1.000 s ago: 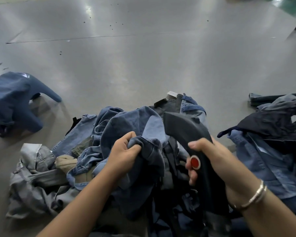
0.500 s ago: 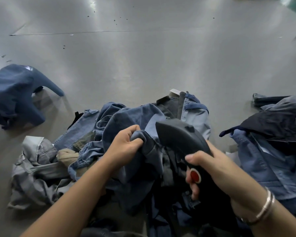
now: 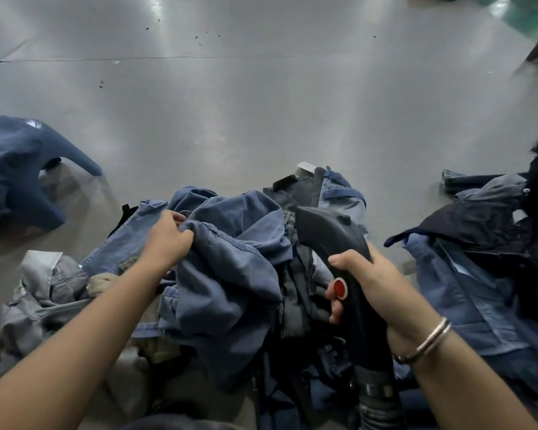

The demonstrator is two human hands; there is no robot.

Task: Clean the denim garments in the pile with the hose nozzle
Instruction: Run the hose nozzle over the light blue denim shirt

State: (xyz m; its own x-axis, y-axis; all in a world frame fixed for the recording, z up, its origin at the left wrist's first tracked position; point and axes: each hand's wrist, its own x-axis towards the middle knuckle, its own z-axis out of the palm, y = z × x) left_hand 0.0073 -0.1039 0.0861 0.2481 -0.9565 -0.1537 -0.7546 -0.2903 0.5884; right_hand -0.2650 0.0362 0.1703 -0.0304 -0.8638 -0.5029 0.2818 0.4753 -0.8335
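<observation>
My left hand [image 3: 168, 240] bunches the top blue denim garment [image 3: 230, 268] mid-pile at the floor's [image 3: 261, 119] near edge, right hand [image 3: 373, 287] grips hose nozzle [image 3: 333, 234] just beside it; next: aim at fabric, probably thumb 1 red button [image 3: 339, 288].

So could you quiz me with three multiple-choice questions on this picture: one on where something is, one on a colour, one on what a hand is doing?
1. Where does the lone dark blue garment lie?
A. on the floor, left of the pile
B. on top of the pile
C. over the right arm

2. What colour is the round button on the hose nozzle?
A. green
B. red
C. white

3. What is the left hand doing?
A. lying flat on the floor
B. hanging idle
C. gripping a blue denim garment

Answers: 1 A, it sits apart on the grey floor; 2 B, red beside the right hand; 3 C, its fingers bunch the cloth.
</observation>
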